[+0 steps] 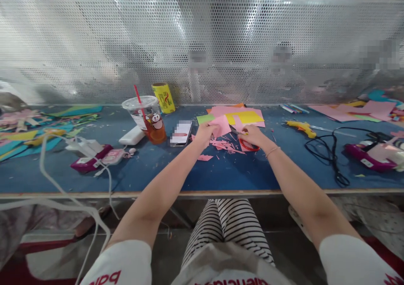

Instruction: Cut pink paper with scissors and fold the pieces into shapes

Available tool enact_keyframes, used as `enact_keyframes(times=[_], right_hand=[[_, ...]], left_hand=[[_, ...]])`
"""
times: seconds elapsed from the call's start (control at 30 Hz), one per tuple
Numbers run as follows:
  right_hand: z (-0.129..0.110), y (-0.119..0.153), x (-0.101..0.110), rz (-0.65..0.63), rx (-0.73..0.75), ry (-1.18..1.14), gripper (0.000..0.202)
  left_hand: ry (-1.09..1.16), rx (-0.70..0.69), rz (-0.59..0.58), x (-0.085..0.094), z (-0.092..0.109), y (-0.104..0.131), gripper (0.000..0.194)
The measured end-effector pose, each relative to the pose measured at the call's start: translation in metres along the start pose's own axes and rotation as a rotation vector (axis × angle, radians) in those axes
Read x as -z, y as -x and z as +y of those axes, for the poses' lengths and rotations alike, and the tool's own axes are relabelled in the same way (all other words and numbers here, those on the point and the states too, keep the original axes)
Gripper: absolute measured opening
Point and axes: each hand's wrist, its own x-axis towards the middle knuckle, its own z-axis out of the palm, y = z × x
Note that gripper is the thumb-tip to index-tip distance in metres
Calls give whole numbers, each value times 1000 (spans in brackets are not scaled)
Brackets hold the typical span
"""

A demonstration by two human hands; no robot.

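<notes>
My left hand pinches a piece of pink paper above the blue table. In my right hand is a pair of scissors with red handles; its blades point left, toward the pink paper's right edge. Whether the blades touch the paper I cannot tell. Under and around both hands lie thin pink paper scraps. Behind them, sheets of yellow paper and pink paper overlap, with a bit of green paper at their left.
Left of my hands are a phone, a plastic cup of amber drink, a yellow tube and a white power bank. To the right lie a yellow glue gun and a black cable. A perforated metal screen borders the table's back.
</notes>
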Motion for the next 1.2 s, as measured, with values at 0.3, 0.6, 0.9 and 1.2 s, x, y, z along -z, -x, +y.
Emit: enact_keyframes(times=[0.3,0.6,0.9,1.2], right_hand=[[-46,8,-5,45,165,-687,19],[-43,5,-7,-32,-66,-1138,17],[-46,8,-4,42,93,-866,20],[-57,15,-1,-38,-41,-1075,32]], left_hand=[[-55,-47,-308,-4,-11,3,25],[-4,74,-282,1,0,2,14],[-45,-46,-217,-2,-3,4,25],[-3,-76,-205,-6,-6,5,33]])
